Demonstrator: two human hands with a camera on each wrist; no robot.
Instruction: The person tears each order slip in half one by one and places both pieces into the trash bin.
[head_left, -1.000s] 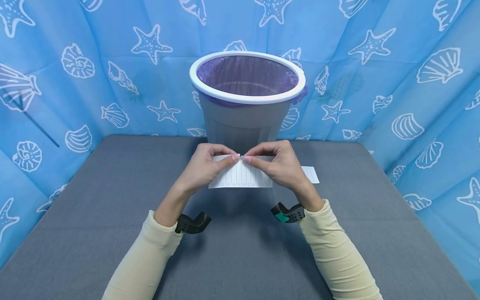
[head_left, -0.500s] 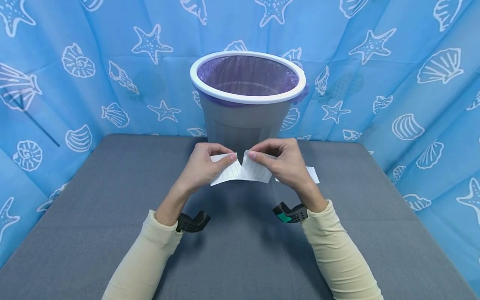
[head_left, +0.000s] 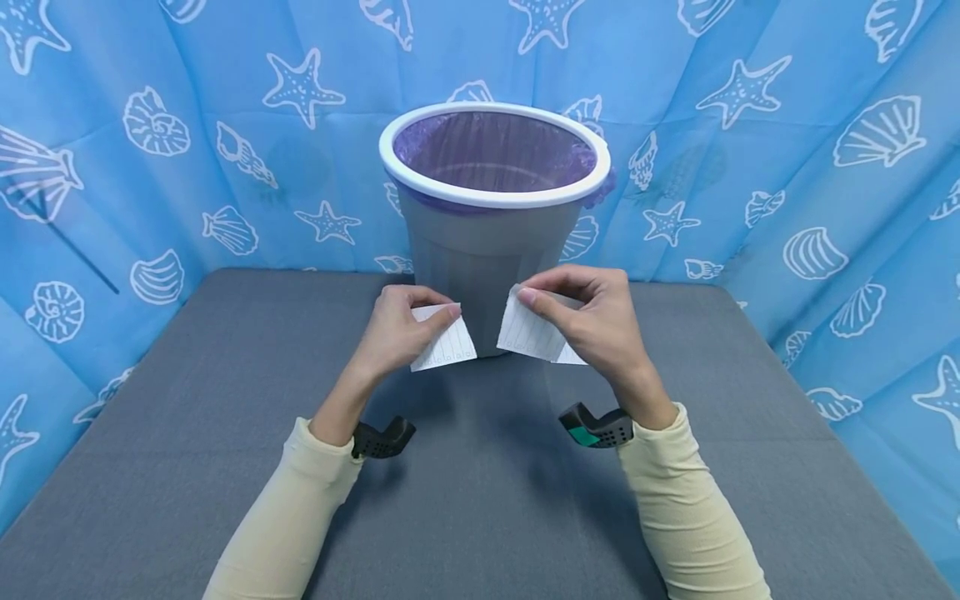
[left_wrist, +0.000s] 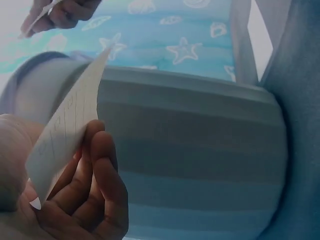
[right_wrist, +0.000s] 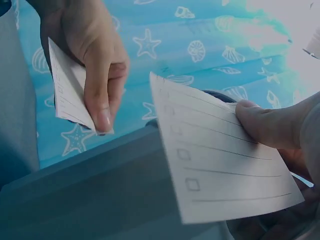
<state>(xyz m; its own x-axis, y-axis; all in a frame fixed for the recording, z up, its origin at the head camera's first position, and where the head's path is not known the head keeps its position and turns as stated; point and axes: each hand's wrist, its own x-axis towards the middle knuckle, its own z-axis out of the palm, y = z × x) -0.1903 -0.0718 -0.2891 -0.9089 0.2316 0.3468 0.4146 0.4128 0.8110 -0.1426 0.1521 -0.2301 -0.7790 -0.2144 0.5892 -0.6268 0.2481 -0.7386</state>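
My left hand [head_left: 393, 337] pinches a small piece of lined white paper [head_left: 448, 343] between thumb and fingers. A similar piece of lined paper [head_left: 527, 331] is pinched by my right hand [head_left: 600, 321], a short gap to the right and tilted. In the right wrist view, a column of small printed boxes runs along one edge of the right piece [right_wrist: 215, 160]. Both pieces are held up in front of the bin. Partly hidden behind the right hand, another white paper [head_left: 570, 357] lies on the table; the left wrist view shows this paper [left_wrist: 260, 40] beside the bin.
A grey bin [head_left: 487, 242] with a white rim and purple liner [head_left: 495, 150] stands at the back of the grey table [head_left: 480, 500]. Blue curtains [head_left: 322, 167] with shells and starfish hang behind and on both sides. Each wrist wears a black strap [head_left: 384, 438].
One sheet held by both hands has torn from the top edge down into two separate pieces. The right hand has moved right and slightly up, the left hand slightly left.
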